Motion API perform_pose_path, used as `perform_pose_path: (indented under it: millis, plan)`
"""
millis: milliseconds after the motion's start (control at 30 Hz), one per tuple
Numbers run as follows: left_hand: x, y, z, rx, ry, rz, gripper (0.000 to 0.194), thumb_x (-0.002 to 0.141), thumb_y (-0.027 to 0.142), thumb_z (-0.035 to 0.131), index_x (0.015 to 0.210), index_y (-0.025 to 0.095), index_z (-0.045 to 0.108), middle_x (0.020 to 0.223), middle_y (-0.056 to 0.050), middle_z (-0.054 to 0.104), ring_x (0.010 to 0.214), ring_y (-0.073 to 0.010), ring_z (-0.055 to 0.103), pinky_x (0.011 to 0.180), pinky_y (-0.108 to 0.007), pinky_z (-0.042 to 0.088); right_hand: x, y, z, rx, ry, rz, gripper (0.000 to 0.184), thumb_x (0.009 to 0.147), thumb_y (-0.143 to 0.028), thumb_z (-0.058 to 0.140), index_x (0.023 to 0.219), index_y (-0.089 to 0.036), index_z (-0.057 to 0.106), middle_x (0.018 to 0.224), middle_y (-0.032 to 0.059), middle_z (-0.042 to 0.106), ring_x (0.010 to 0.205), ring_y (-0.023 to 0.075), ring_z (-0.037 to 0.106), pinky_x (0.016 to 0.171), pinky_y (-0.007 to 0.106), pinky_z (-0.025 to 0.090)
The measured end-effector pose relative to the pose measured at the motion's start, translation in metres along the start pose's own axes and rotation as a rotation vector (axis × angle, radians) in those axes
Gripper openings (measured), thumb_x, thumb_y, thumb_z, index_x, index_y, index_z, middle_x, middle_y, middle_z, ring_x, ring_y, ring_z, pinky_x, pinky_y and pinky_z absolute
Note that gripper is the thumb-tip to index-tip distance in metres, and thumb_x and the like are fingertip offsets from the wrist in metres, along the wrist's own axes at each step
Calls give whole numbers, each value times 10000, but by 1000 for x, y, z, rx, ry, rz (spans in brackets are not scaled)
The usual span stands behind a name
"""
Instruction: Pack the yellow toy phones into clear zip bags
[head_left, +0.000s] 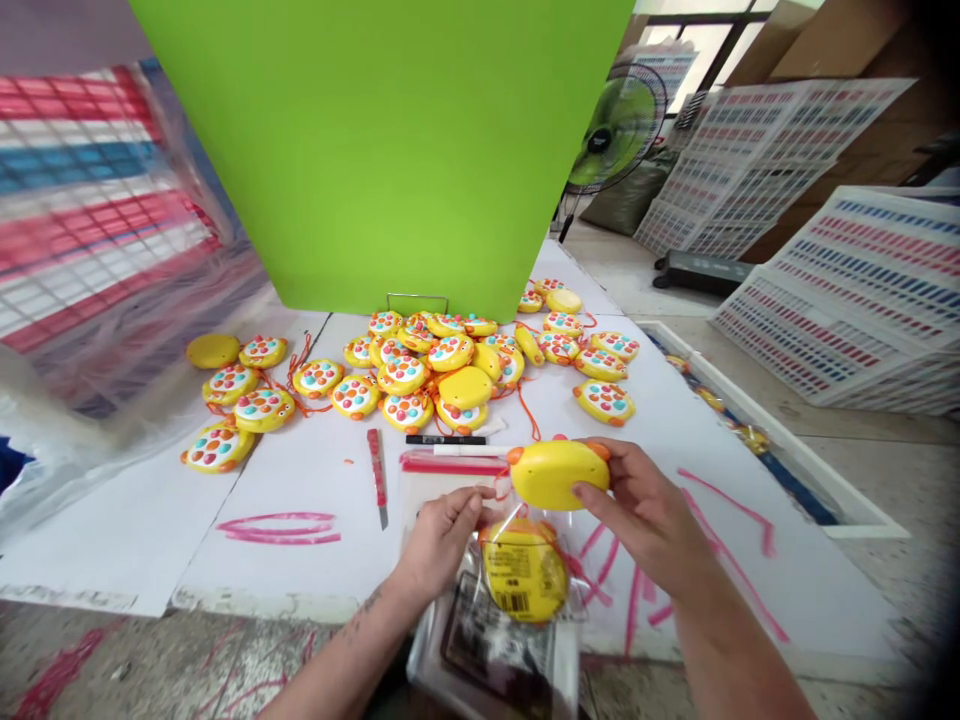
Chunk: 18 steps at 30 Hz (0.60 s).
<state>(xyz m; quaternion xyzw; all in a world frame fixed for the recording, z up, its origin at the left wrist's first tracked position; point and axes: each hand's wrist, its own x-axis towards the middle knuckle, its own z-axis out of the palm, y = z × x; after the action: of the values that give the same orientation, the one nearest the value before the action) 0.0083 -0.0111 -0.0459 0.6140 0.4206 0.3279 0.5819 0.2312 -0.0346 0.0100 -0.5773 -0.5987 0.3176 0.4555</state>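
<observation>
My right hand (646,505) holds a yellow animal-shaped toy (556,476) between thumb and fingers. Its plain back faces me, and small orange feet stick out at its ends. To its left, my left hand (441,540) is closed in a pinch on a thin orange cord (501,487) by the toy. Just below lies a second yellow toy (523,572) with printed text and a barcode, inside a clear plastic bag (574,600). Under this bag is a stack of clear bags (427,655) with a dark printed area.
Many yellow toys (405,372) with coloured dots and orange cords lie across the white table (300,570). A red cutter (377,475) and a black marker (445,440) lie before me. A large green panel (390,160) stands behind; a white-framed tray (862,520) is at right.
</observation>
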Motion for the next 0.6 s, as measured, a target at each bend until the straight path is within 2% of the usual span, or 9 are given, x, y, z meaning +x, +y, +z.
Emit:
perform_pose_path:
  millis: [67,167,200,267,333,367,400,467,600]
  plan:
    - [0,-2,0,-11,9,-14,432,919,492,411,1085,169,646,797,-34,705,706,-163,601,664,-252,450,1,0,1,-14,-28,-18,355,834,-394,583,1141,-250,478,1053,52,621,924,190,616,779,307,540]
    - [0,-2,0,-49,-4,-19,418,916,489,427,1062,168,652,843,-40,706,701,-150,588,646,-238,438,6,-1,-1,-195,-67,-50,346,822,-395,594,1128,-251,519,1075,50,625,966,204,600,853,340,506]
    - [0,-2,0,-76,-5,-26,416,916,488,427,1057,164,647,849,-42,707,691,-146,585,638,-236,437,9,-2,-3,-241,-11,-56,346,809,-401,605,1112,-248,535,1074,51,625,965,211,596,868,355,495]
    - [-1,-2,1,-111,5,-42,415,915,490,431,1047,156,640,834,-41,705,674,-141,577,634,-235,437,14,-4,-8,-203,192,-64,365,779,-416,633,1087,-242,544,1036,53,622,919,215,596,843,372,500]
    - [-1,-1,1,-115,16,-47,419,914,495,432,1038,152,640,823,-39,701,682,-142,577,650,-238,442,18,-7,-14,8,382,-89,394,759,-423,653,1088,-247,526,1015,53,606,893,213,594,805,372,514]
    - [-1,-1,1,-115,16,-45,421,913,498,433,1036,151,640,828,-39,701,696,-143,580,661,-240,444,19,-9,-17,127,414,-97,397,760,-422,654,1092,-254,517,1021,55,598,900,213,592,798,367,518]
    - [0,0,1,-120,13,-44,426,911,503,435,1034,149,638,834,-41,702,702,-144,584,663,-240,446,20,-9,-19,214,404,-93,392,765,-419,653,1095,-261,512,1031,58,594,914,215,591,795,363,520]
    - [0,1,1,-137,10,-47,444,902,522,438,1035,144,629,831,-42,704,673,-141,585,635,-239,447,22,-6,-21,252,324,-47,376,769,-417,651,1085,-264,518,1022,65,602,912,221,597,776,357,526]
    - [0,4,2,-131,5,-48,471,893,550,430,1033,140,614,801,-46,710,666,-151,606,620,-248,460,32,22,-19,75,174,95,417,768,-432,634,1114,-235,509,934,55,643,835,227,624,718,370,537]
